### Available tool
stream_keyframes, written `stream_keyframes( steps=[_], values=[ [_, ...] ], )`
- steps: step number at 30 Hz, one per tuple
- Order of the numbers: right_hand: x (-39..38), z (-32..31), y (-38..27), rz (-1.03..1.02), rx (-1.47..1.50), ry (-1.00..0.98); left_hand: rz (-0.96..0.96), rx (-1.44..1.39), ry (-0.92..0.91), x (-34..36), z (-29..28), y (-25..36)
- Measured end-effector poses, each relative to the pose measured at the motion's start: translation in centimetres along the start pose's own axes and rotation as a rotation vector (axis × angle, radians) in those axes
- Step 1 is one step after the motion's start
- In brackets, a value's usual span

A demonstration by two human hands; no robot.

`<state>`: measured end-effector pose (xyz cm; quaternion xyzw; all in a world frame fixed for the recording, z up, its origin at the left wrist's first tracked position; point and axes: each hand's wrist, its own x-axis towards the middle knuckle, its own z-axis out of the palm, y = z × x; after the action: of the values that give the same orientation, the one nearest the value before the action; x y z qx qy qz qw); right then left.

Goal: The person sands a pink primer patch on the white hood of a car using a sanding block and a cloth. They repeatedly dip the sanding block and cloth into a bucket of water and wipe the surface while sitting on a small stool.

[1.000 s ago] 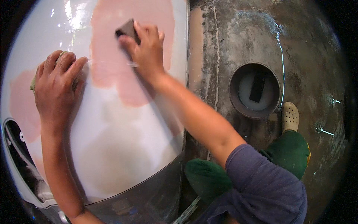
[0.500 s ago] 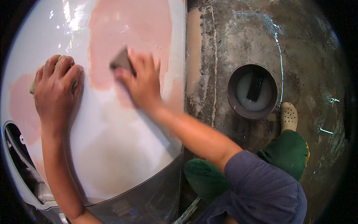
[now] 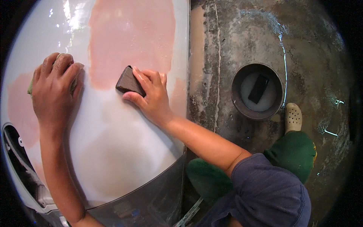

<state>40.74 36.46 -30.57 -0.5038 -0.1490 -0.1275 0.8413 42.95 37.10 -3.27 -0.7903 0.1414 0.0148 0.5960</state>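
A dark grey-brown sanding block (image 3: 129, 82) is gripped between the thumb and fingers of my right hand (image 3: 153, 92). It rests on the white car body panel (image 3: 113, 178), at the lower edge of a large pink filler patch (image 3: 132, 41). Over on the left, my left hand (image 3: 56, 87) is closed around a damp-looking greenish cloth or sponge (image 3: 30, 87), mostly covered by the fingers, and presses on the panel beside a second pink patch (image 3: 20, 108).
Right of the panel, a round dark bucket (image 3: 234, 90) of cloudy water stands on the wet, stained concrete floor (image 3: 249, 38), with a black rectangular block (image 3: 259, 89) in it. My beige clog (image 3: 293, 116) is just beside it. An oval opening (image 3: 22, 159) cuts the panel at lower left.
My right hand has drawn the sanding block down toward me, from within the pink patch to its lower edge. The left hand has barely shifted.
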Motion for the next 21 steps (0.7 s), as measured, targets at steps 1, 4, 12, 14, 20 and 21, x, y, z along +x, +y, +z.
stream_keyframes(
  steps=[1, 4, 12, 14, 20, 21],
  values=[
    [0.5, 0.2, 0.7, -0.008, -0.007, 0.019, 0.002, -0.006, -0.005, 0.0, -0.1, 0.1],
    [6.8, 1.5, 4.8, 0.020, -0.040, 0.086, 0.016, -0.031, 0.008, 0.3, -0.1, 0.4],
    [-2.1, 1.4, 0.4, -0.021, 0.043, -0.094, -0.024, -0.014, -0.031, -1.0, 0.2, -0.2],
    [-0.4, 1.4, 1.6, -0.093, 0.048, -0.042, -0.030, -0.032, -0.012, -1.1, 0.4, 0.2],
    [11.3, 1.0, 5.8, -0.083, -0.041, 0.076, -0.088, -0.135, 0.057, -0.1, 1.6, 1.7],
    [11.0, 1.8, 5.2, -0.090, -0.024, 0.064, -0.128, -0.134, 0.028, -0.7, 0.9, 1.4]
  ],
)
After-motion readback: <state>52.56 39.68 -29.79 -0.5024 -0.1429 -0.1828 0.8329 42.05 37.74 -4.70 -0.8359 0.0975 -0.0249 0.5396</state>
